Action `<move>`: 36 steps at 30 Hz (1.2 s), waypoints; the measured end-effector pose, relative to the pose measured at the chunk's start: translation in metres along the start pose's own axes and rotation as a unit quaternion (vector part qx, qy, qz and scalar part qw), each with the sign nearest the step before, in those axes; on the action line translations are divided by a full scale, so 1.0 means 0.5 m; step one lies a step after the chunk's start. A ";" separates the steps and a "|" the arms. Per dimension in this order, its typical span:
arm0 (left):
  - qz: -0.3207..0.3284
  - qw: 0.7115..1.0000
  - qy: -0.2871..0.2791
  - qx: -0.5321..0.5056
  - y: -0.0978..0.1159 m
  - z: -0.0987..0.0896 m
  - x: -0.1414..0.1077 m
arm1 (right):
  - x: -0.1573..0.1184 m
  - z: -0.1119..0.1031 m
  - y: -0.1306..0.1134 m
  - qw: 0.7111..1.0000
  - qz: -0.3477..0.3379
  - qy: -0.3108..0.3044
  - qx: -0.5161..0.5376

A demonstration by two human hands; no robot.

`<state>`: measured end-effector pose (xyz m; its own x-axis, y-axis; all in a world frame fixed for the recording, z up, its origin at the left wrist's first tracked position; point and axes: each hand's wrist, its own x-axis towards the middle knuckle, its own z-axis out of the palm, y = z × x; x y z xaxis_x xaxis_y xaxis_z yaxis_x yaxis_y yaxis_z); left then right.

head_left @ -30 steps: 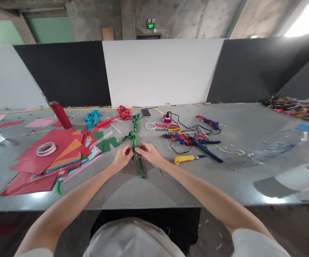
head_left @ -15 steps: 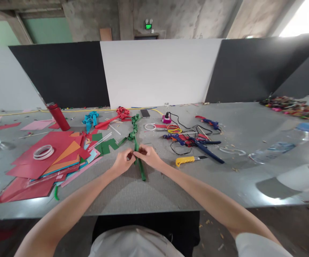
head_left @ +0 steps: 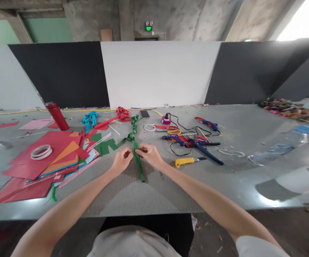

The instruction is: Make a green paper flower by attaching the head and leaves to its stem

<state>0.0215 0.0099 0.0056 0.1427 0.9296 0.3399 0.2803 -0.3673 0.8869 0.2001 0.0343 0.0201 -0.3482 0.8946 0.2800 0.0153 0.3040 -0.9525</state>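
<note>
Between my hands lies a green paper strip [head_left: 138, 165], rolled or folded lengthwise, its near end pointing towards me. My right hand [head_left: 148, 154] pinches its upper part from the right, thumb on the paper. From the left, my left hand [head_left: 122, 159] has thumb and fingertips closed at the strip's edge. Beyond them, a knobbly chain of folded green paper [head_left: 133, 130] runs on from the strip's far end. Cut green paper pieces [head_left: 105, 147] lie to the left of the strip. Whether strip and chain are joined is hard to see.
Left are stacked coloured paper sheets [head_left: 34, 157], tape rolls [head_left: 41, 152] and a red bottle [head_left: 56, 116]. Right lie a yellow-handled knife [head_left: 185, 161], dark blue pliers [head_left: 208, 151], glue guns [head_left: 208, 123] with cables, a plastic bottle [head_left: 280, 148] and a white roll [head_left: 301, 184].
The green paper between my hands now shows a wider, flatter part under my right thumb. My left fingertips have moved slightly left, away from the right ones.
</note>
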 end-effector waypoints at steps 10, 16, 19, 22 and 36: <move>0.016 0.998 0.037 0.043 0.016 -0.006 -0.004 | -0.008 0.004 0.000 0.998 -0.002 -0.066 -0.010; 0.020 0.997 0.066 0.025 0.028 -0.012 -0.005 | -0.009 0.009 -0.002 0.996 0.022 -0.087 0.013; 0.008 0.996 0.085 0.007 0.031 -0.013 -0.007 | -0.007 0.006 -0.003 0.997 0.019 -0.080 0.011; 0.007 0.994 0.106 -0.001 0.034 -0.015 -0.008 | -0.006 0.001 -0.004 0.997 0.002 -0.083 0.001; 0.006 0.990 0.140 -0.014 0.042 -0.016 -0.004 | -0.017 0.001 -0.015 0.982 -0.034 -0.134 -0.128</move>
<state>0.0194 0.0005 0.0260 -0.1247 0.8991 0.4197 0.2528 -0.3802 0.8897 0.2023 0.0240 0.0246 -0.5906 0.7611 0.2683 0.2071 0.4642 -0.8612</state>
